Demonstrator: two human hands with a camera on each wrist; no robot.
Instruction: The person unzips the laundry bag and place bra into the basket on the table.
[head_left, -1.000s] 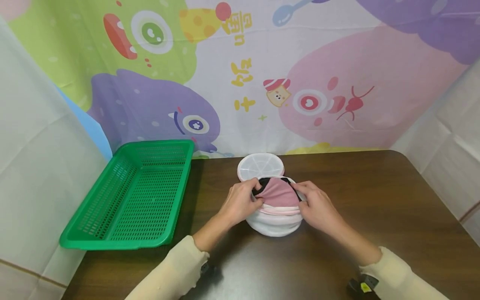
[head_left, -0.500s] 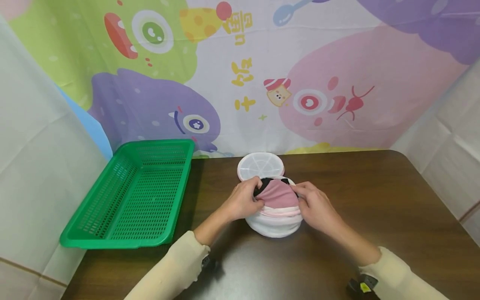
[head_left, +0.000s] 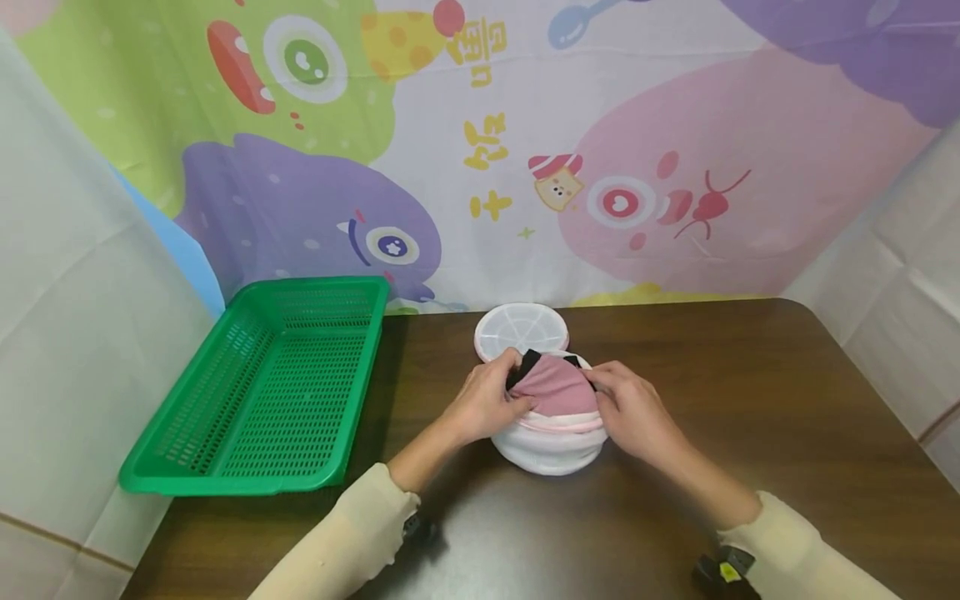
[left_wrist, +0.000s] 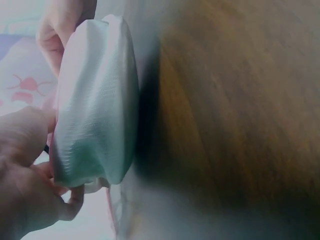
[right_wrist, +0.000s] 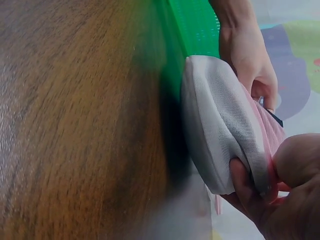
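Observation:
A round white mesh laundry bag (head_left: 550, 454) with pink trim sits on the table, its round lid (head_left: 521, 331) folded back behind it. Pink cloth (head_left: 558, 387) with black edging (head_left: 527, 365) fills the opening. My left hand (head_left: 483, 400) grips the bag's left side, thumb over the pink cloth near the rim. On the opposite side, my right hand (head_left: 637, 412) holds the bag's edge; in the right wrist view a finger (right_wrist: 242, 180) dents the mesh. The bag's inside below the cloth is hidden.
To the left stands a green plastic basket (head_left: 300, 400) with slotted sides. A cartoon-printed curtain (head_left: 502, 258) hangs along the back edge of the brown table (head_left: 750, 400). Pale walls (head_left: 918, 250) flank the table.
The black-edged left corner of the cloth has risen slightly at the opening, and my left thumb has shifted a little inward over the cloth. My right hand stays almost in place.

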